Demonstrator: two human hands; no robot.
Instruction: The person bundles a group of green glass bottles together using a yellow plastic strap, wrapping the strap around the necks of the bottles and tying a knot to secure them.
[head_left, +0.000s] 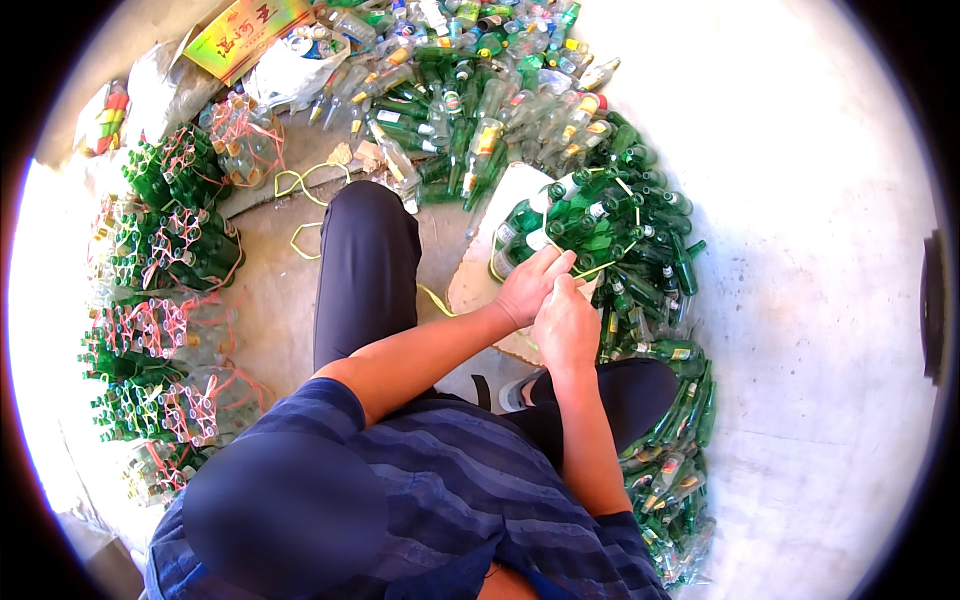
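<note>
Several green glass bottles (592, 217) stand upright in a cluster on a pale board (480, 289), necks up. A yellow-green plastic strap (605, 268) runs around the cluster. My left hand (536, 283) and my right hand (568, 322) meet at the near side of the cluster, both closed on the strap. Their fingertips touch or nearly touch, and the fingers hide the strap's ends. More of the strap lies on the floor at the board's left edge.
Loose glass bottles (660, 277) are heaped beyond and to the right. Bundles of bottles tied with pink strap (161, 326) stand at the left. A printed cardboard box (244, 34) and a white plastic bag (289, 75) lie at the upper left. Yellow-green strap loops (300, 180) lie near my left knee.
</note>
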